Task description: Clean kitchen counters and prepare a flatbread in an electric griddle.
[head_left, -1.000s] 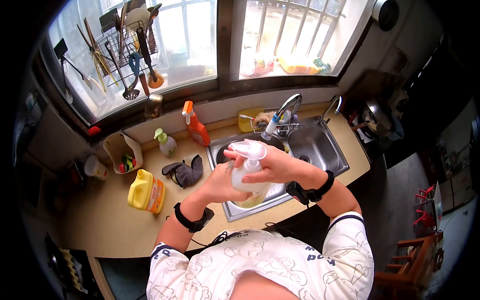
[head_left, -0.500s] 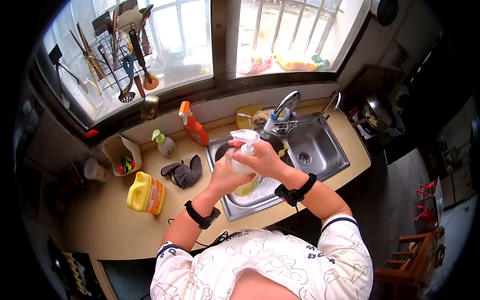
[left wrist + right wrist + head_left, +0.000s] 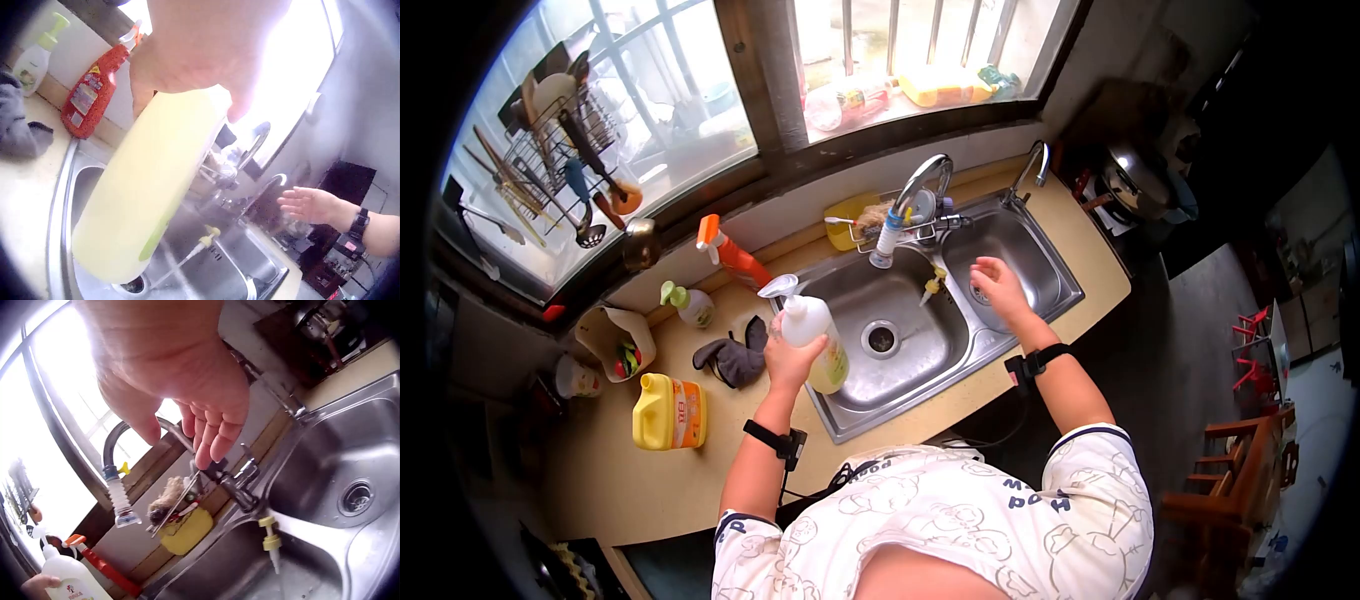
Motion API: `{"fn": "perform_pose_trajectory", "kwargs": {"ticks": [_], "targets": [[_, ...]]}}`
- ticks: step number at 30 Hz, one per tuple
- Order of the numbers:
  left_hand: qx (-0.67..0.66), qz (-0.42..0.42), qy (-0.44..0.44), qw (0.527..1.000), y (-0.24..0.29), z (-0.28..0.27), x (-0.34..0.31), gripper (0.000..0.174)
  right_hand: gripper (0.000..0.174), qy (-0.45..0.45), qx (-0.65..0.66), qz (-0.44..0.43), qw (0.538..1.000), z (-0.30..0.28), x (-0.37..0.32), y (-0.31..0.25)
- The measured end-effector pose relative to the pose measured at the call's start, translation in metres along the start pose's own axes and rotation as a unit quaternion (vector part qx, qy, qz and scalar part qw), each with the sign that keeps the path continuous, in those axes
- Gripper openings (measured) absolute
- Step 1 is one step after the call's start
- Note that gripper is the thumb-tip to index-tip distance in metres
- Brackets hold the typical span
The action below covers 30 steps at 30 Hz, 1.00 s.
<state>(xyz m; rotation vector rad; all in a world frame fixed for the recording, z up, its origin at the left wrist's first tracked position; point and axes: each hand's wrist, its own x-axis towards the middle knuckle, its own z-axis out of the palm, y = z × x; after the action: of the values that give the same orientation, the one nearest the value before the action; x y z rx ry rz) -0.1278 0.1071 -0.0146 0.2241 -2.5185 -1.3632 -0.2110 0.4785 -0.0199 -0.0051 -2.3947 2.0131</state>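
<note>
My left hand [image 3: 788,362] grips a white-topped pump bottle [image 3: 824,350] of pale yellow liquid, tilted over the left edge of the sink. Its clear-white pump head [image 3: 779,286] sits on top. In the left wrist view the bottle's body [image 3: 147,181] fills the middle, below the hand. My right hand [image 3: 1000,286] is held above the sink near the divider, with nothing in it. The right wrist view shows its fingers [image 3: 215,434] loosely bent. A yellow pump top with a tube [image 3: 933,284] lies in the left basin [image 3: 915,350], beside the divider.
Behind the sink stand a curved faucet [image 3: 922,180] and a wire rack with a scrubber [image 3: 870,222]. To the left are an orange spray bottle [image 3: 740,262], a green-topped pump bottle [image 3: 690,305], a grey cloth [image 3: 738,358] and a yellow jug [image 3: 658,412].
Both hands were on the bottle. My right hand has let go and moved right, over the sink. My left hand has carried the bottle left. The head view has shifted.
</note>
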Motion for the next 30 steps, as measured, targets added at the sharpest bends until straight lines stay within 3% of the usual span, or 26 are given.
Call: {"fn": "perform_pose_trajectory", "kwargs": {"ticks": [2,6,12,15,17,19,23,25,26,27,29,30], "targets": [[0.057,-0.006,0.037,0.998,-0.009,0.013,0.004,0.076,0.037,0.037,0.03,0.066,0.997,-0.013,-0.006,-0.001],[0.056,-0.061,0.023,0.996,0.0,0.053,0.014,0.075,0.035,0.01,0.027,0.079,0.996,-0.052,0.01,0.026],[0.112,-0.136,0.026,0.984,-0.002,0.11,0.014,0.072,0.037,-0.025,-0.063,0.062,0.996,-0.08,0.052,0.08],[0.128,-0.192,0.025,0.973,-0.011,0.133,0.009,0.074,0.037,-0.035,-0.093,0.059,0.993,-0.087,0.071,0.089],[0.163,-0.247,0.043,0.954,-0.014,0.145,0.003,0.072,0.034,-0.053,-0.186,0.03,0.981,-0.086,0.079,0.091],[0.157,-0.255,0.05,0.953,-0.029,0.155,-0.003,0.073,0.032,-0.068,-0.192,0.032,0.979,-0.076,0.082,0.092],[0.141,-0.256,0.08,0.953,-0.052,0.168,-0.017,0.075,0.033,-0.196,-0.314,-0.007,0.929,-0.043,0.081,0.079],[0.091,-0.182,0.074,0.976,-0.062,0.167,-0.025,0.074,0.035,-0.253,-0.449,-0.11,0.85,-0.023,0.082,0.072],[0.094,-0.191,0.08,0.974,-0.067,0.166,-0.03,0.074,0.037,-0.247,-0.427,-0.175,0.852,-0.015,0.083,0.077],[0.108,-0.192,0.052,0.974,-0.067,0.165,-0.031,0.074,0.037,-0.258,-0.424,-0.178,0.85,-0.006,0.087,0.087],[0.125,-0.2,0.032,0.971,-0.068,0.163,-0.035,0.073,0.038,-0.226,-0.467,-0.278,0.809,0.012,0.095,0.103],[0.132,-0.201,0.001,0.971,-0.069,0.163,-0.038,0.073,0.032,-0.233,-0.477,-0.284,0.799,0.016,0.096,0.107]]}}
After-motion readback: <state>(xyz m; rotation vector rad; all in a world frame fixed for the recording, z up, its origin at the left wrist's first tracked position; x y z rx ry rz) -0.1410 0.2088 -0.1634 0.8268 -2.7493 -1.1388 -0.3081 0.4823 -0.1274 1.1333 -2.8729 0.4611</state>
